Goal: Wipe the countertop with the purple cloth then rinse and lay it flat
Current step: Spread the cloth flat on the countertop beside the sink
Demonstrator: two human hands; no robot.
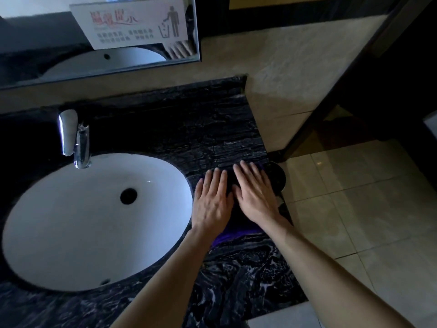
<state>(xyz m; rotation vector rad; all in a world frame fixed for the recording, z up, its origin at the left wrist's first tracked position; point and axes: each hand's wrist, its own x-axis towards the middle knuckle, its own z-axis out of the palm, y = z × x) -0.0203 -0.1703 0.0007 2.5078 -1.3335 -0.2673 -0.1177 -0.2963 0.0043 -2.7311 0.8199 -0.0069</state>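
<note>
The purple cloth [236, 230] lies spread on the black marble countertop [189, 129], to the right of the sink and near the counter's right edge. My left hand [212, 202] presses flat on the cloth's left part, fingers straight. Beside it, my right hand [256, 195] lies flat on the cloth's right part with its fingers extended. Both hands cover most of the cloth; only its near purple edge and a strip at the far right show.
A white oval sink [94, 223] with a dark drain [128, 196] fills the left. A chrome faucet [75, 138] stands behind it. A mirror [99, 36] with a sign hangs above. A dark round object [277, 176] sits off the counter's right edge, above the tiled floor [354, 209].
</note>
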